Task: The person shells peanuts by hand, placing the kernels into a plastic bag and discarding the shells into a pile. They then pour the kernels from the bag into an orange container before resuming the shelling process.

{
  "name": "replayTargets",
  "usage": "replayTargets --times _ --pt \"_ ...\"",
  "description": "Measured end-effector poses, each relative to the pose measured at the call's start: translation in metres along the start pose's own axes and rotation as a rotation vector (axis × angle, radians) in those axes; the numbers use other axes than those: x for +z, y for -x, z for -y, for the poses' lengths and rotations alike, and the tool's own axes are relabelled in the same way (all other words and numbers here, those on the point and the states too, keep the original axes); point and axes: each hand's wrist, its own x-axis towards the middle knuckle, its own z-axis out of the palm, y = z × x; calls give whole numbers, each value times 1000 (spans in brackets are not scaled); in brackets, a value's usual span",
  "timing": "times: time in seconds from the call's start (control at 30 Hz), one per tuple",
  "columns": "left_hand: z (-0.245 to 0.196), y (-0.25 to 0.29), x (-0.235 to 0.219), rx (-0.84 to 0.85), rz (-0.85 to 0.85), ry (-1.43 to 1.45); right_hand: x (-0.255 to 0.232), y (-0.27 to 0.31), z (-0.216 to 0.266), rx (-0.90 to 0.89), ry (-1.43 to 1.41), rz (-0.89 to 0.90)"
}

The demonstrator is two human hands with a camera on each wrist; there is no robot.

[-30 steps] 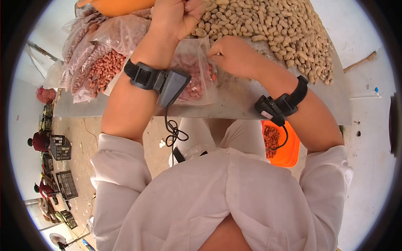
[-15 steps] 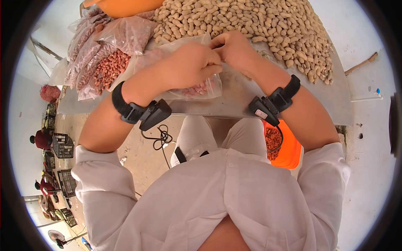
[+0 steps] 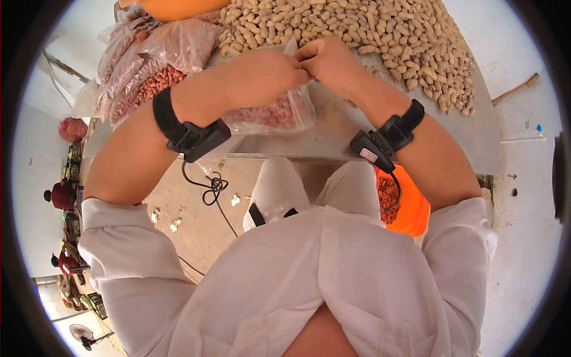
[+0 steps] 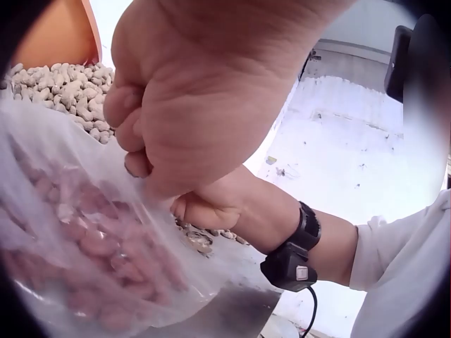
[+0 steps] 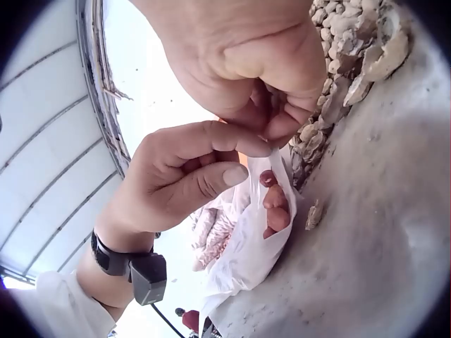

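In the head view my left hand [image 3: 267, 74] and right hand [image 3: 336, 65] meet at the upper edge of a clear plastic bag [image 3: 300, 110]. Reddish shelled peanuts [image 4: 106, 246] fill its lower part. As the right wrist view shows, my left hand [image 5: 183, 172] pinches the bag's edge between thumb and forefinger. Right beside it, the curled fingertips of my right hand [image 5: 261, 70] pinch the edge at a corner. The left hand's palm takes up much of the left wrist view, and its fingers are curled in.
A large heap of unshelled peanuts [image 3: 357, 24] spreads over the metal table [image 3: 333, 137]. More bags of shelled peanuts [image 3: 178, 44] lie at the left, below an orange basin [image 3: 181, 7]. An orange container [image 3: 410, 205] with reddish peanuts stands beneath the table edge.
My left hand has come down from the heap's edge at the top to the bag's rim, meeting my right hand. The left elbow has swung outward; the right hand has risen slightly.
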Motion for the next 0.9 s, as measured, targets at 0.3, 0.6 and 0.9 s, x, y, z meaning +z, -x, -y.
replayTargets --times 0.3,0.6,0.9 --pt "9 20 -27 -19 -96 115 -8 22 19 -127 295 210" --pt "12 43 -40 -43 -151 66 -6 30 17 -132 601 211" --pt "-7 73 -52 -151 143 69 3 25 15 -347 559 47"
